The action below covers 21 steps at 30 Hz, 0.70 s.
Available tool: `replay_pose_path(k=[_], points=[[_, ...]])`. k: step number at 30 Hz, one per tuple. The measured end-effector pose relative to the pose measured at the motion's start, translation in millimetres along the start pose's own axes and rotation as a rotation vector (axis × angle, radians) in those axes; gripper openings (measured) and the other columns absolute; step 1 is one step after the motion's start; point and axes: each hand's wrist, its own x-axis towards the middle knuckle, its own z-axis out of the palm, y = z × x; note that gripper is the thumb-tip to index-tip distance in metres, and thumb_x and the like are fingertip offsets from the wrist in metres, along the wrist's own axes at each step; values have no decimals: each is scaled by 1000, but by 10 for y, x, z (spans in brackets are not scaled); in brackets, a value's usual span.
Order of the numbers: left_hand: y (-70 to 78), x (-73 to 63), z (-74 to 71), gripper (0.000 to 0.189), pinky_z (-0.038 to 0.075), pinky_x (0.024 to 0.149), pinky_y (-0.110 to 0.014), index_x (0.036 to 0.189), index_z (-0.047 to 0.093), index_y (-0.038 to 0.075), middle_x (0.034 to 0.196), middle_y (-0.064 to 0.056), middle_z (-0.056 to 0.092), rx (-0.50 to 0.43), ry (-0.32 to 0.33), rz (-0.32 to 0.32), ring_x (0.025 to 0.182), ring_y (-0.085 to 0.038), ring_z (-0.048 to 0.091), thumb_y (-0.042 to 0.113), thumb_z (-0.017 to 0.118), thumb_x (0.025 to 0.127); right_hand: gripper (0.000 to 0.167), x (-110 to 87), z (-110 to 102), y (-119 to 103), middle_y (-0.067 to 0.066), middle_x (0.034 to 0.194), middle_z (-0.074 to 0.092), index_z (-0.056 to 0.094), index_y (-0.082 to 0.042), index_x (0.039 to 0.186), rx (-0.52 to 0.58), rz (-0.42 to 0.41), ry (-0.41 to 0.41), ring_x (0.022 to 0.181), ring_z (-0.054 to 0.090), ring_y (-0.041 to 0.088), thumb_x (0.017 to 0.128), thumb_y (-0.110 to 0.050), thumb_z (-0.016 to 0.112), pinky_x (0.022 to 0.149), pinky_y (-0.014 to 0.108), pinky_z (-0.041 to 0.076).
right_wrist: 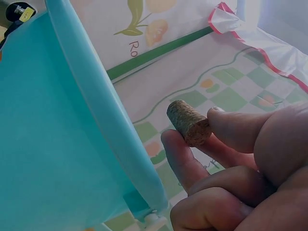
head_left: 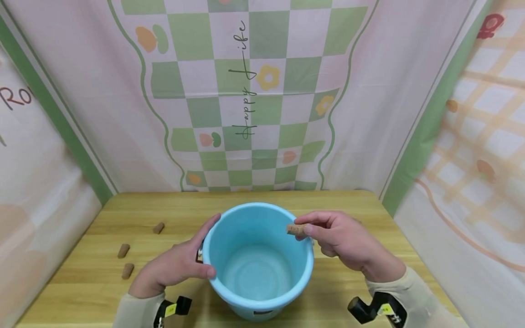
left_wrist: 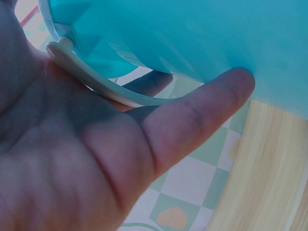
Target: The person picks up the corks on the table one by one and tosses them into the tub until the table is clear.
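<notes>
Clock centered on the bucket, 12 = away from the wearer. Left side of the table (head_left: 184, 205): I count three loose corks. Leftmost cork (head_left: 123, 250) sits at 9, near cork (head_left: 128, 271) just under 9, far cork (head_left: 158, 228) between 9 and 10. None of them is in hand, so I read those as left to do.

Left hand (head_left: 172, 266) at 9, fingers apart: thumb at the bucket's 8, index finger toward 10, with the handle (left_wrist: 94, 82) by the palm. Looks like steadying.

Blue bucket (head_left: 256, 228) stands upright, mouth up. No cork shows on its floor, so I'd log zero in.

Right hand (head_left: 340, 239) comes from 3, thumb and fingers clamped on the held cork (head_left: 296, 230), which is at the rim's 2. Right wrist view has it apart from the bucket. Pickup done, release not yet. I'd call it early. Can't tell if more corks sit behind that hand.
</notes>
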Motion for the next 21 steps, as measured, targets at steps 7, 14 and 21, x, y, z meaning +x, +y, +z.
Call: replay_pose_path(k=[7, 14, 21], points=[[-2, -4, 0, 109, 45, 94, -48, 160, -2, 31, 153, -23, 32, 13, 3, 0, 126, -41, 46, 35, 78, 88, 34, -12, -25, 33, 17, 102, 70, 53, 5, 135, 107, -17, -89, 45, 23, 11, 105, -11, 53, 44, 23, 23], [3, -4, 9, 108, 47, 94, -43, 160, -2, 33, 153, -23, 30, -2, 1, 7, 127, -42, 45, 34, 78, 88, 31, -29, -71, 52, 16, 103, 71, 57, -1, 135, 126, -42, -112, 45, 23, 11, 105, -10, 51, 43, 24, 22], [-3, -1, 8, 109, 46, 94, -41, 160, -2, 32, 154, -21, 31, -1, 6, -11, 127, -40, 45, 36, 79, 87, 32, -70, -219, 70, 12, 106, 72, 61, -11, 134, 181, -81, -119, 45, 20, 15, 107, -7, 44, 41, 30, 16]])
